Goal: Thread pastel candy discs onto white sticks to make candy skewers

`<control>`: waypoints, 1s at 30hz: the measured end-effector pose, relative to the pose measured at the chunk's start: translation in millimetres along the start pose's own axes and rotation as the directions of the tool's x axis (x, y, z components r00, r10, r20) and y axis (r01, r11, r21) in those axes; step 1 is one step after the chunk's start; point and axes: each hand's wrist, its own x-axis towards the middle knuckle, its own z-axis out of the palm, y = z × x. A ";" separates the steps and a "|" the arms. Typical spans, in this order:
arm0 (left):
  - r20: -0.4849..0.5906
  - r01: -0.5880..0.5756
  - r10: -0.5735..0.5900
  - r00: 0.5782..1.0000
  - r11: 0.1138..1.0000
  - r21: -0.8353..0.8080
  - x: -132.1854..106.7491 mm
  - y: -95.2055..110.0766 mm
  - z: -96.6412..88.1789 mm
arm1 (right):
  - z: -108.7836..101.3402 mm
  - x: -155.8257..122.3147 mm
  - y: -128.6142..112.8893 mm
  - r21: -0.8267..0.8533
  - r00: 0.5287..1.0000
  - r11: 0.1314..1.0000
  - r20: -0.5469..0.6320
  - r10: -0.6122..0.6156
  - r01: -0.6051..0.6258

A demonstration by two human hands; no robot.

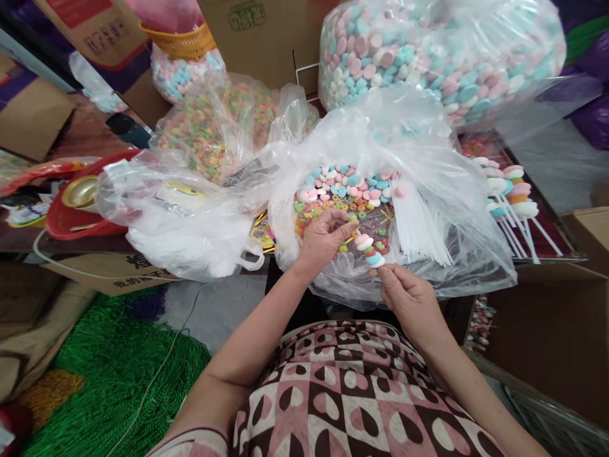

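Observation:
My right hand (406, 291) pinches the lower end of a marshmallow skewer (366, 246), which has pink, white and blue marshmallows with green and red gummy rings between them. My left hand (327, 240) is closed in a pinch at the skewer's upper end; what lies between its fingertips is too small to make out. Under my hands, loose gummy rings (354, 203) are spread on clear plastic sheeting (342, 276). Behind them is a pile of pink, white and blue marshmallows (354, 181). A bundle of white sticks (419, 222) lies to the right.
Finished-looking marshmallow skewers (514, 190) are stacked at the table's right end. Large bags of marshmallows (442, 60) and gummy rings (223, 127) stand behind. A red basin (59, 219) sits left. An open cardboard box (552, 330) is at lower right, green cords (114, 368) at lower left.

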 end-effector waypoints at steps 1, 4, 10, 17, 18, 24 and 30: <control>-0.008 -0.006 0.006 1.000 1.000 0.005 -0.5 -0.9 0.8 | 0.1 -0.4 -0.1 0.013 1.000 1.000 -0.006 -0.003 0.003; -0.007 -0.003 0.004 1.000 1.000 0.012 -2.5 -3.0 2.3 | 0.8 -0.9 0.1 0.033 1.000 0.999 -0.008 -0.003 0.003; 0.035 -0.010 0.007 0.999 0.996 0.086 -5.4 0.2 2.8 | 2.0 1.2 -0.4 0.084 0.999 0.996 0.028 0.033 -0.036; 0.009 0.132 -0.132 0.991 0.983 -0.124 -3.5 3.6 4.8 | 2.6 1.1 -0.8 0.046 1.000 0.999 0.011 -0.004 0.004; 0.029 0.150 -0.147 0.989 0.979 -0.138 -4.2 4.3 5.4 | 1.8 1.4 0.3 0.039 1.000 0.999 0.011 -0.010 0.009; 0.118 0.228 -0.220 0.968 0.972 -0.062 -12.0 7.1 13.0 | -4.2 9.7 10.0 0.036 0.997 0.999 -0.069 -0.024 0.026; 0.179 0.175 -0.191 0.965 0.979 0.103 -8.8 12.6 16.6 | 1.9 17.6 5.5 0.080 0.992 0.995 0.110 0.059 -0.068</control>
